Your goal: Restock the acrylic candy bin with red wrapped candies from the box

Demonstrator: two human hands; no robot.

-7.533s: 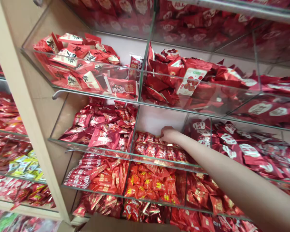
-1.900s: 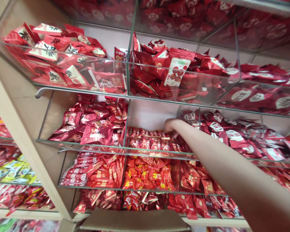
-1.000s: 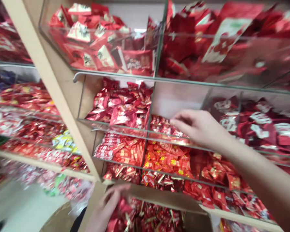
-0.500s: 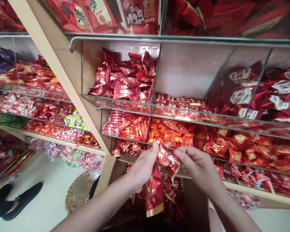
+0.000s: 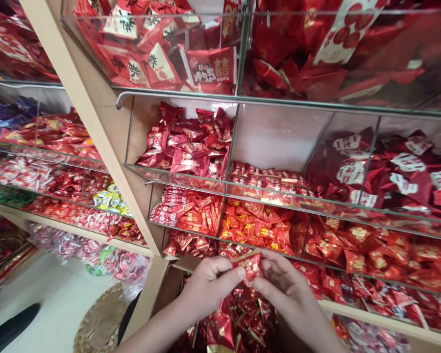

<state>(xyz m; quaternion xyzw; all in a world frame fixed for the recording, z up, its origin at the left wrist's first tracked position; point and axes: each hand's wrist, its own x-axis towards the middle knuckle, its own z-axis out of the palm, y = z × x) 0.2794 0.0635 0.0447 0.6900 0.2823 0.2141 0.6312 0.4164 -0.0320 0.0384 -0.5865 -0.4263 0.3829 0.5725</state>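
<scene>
Both hands hold a small red wrapped candy packet [image 5: 251, 268] with gold printing, in front of the lower shelves. My left hand [image 5: 210, 287] pinches its left side between thumb and fingers. On the packet's right side, the thumb and fingers of my right hand [image 5: 287, 293] are closed. A longer red packet with a gold end strip [image 5: 220, 324] shows below my left hand; whether that hand holds it too, I cannot tell. Underneath is an open cardboard box [image 5: 147, 299] with many red wrapped candies [image 5: 255, 321] in it.
Glass-fronted shelves [image 5: 191, 180] hold piles of red candy packets [image 5: 198, 142]. A slanting wooden upright [image 5: 91, 122] divides them from more candy shelves at left. On the floor are a round woven mat [image 5: 97, 321] and a person's dark shoe [image 5: 16, 326].
The view has tilted upward, so the shelves sit lower in it. My hands have turned the small packet more upright, and my right hand has come closer around it.
</scene>
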